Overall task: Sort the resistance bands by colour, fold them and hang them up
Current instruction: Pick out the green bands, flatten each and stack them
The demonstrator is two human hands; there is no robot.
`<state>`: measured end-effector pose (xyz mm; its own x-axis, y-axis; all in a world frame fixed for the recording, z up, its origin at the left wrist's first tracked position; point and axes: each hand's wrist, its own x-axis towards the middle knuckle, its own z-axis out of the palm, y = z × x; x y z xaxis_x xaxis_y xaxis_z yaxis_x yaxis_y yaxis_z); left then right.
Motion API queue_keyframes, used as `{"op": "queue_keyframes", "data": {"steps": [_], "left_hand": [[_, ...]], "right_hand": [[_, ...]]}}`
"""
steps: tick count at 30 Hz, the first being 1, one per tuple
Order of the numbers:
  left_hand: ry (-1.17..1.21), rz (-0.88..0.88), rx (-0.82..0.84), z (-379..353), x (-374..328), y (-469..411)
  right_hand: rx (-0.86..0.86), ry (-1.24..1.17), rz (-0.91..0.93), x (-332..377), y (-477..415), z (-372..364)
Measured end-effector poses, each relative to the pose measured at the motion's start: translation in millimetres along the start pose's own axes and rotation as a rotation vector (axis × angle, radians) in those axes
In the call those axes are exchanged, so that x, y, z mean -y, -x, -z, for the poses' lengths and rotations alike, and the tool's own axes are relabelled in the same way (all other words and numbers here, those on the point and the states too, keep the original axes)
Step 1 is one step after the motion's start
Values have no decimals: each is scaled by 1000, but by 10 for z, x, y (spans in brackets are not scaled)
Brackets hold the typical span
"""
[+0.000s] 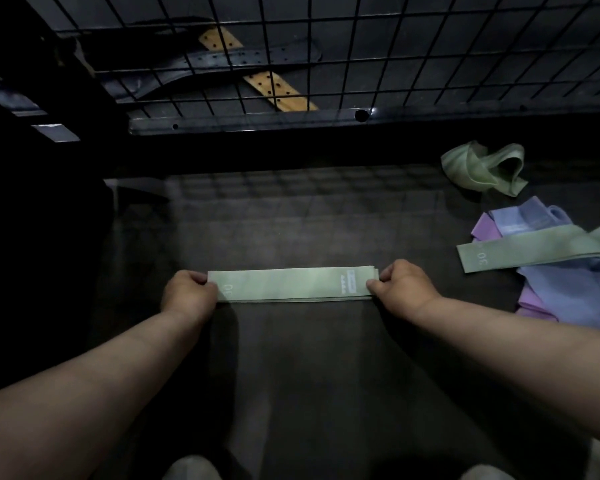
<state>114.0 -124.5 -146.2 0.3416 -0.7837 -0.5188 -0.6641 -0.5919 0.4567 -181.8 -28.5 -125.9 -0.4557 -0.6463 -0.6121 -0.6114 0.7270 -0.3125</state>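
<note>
The left hand and right hand each pinch one end of a flattened green resistance band, fingers curled tight on the fabric. The band lies crosswise in the middle of the dark surface. Its right end shows stacked edges, so I'd judge it already doubled over. The worry is the stretch: if either pinch eases before the next fold is pressed down, the layers could slide apart or spring open. Over at three o'clock a second green band lies across a blue-lilac band and a purple band. Tugging it free could drag those two colours along. A crumpled green band sits at two o'clock, twisted and likely to fold unevenly. The wire grid stands at twelve o'clock, and I can see no hook on it.
</note>
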Motion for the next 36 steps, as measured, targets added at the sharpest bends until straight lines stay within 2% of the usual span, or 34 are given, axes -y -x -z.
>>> {"op": "queue_keyframes", "data": {"steps": [4, 7, 10, 21, 26, 33, 36], "left_hand": [[118, 56, 11, -19, -32, 43], [61, 13, -76, -4, -63, 47], [26, -9, -52, -10, -63, 34], [-25, -7, -74, -40, -45, 24], [-62, -18, -67, -47, -73, 45], [34, 32, -48, -46, -76, 58], [67, 9, -46, -36, -49, 69]], "right_hand": [[19, -47, -32, 7, -40, 33], [-27, -100, -34, -15, -35, 5], [-13, -54, -12, -13, -10, -39], [26, -104, -127, -37, -91, -54], [-37, -117, -54, -62, -47, -54], [-2, -265, -125, -56, -49, -98], [-9, -162, -69, -72, -43, -103]]}}
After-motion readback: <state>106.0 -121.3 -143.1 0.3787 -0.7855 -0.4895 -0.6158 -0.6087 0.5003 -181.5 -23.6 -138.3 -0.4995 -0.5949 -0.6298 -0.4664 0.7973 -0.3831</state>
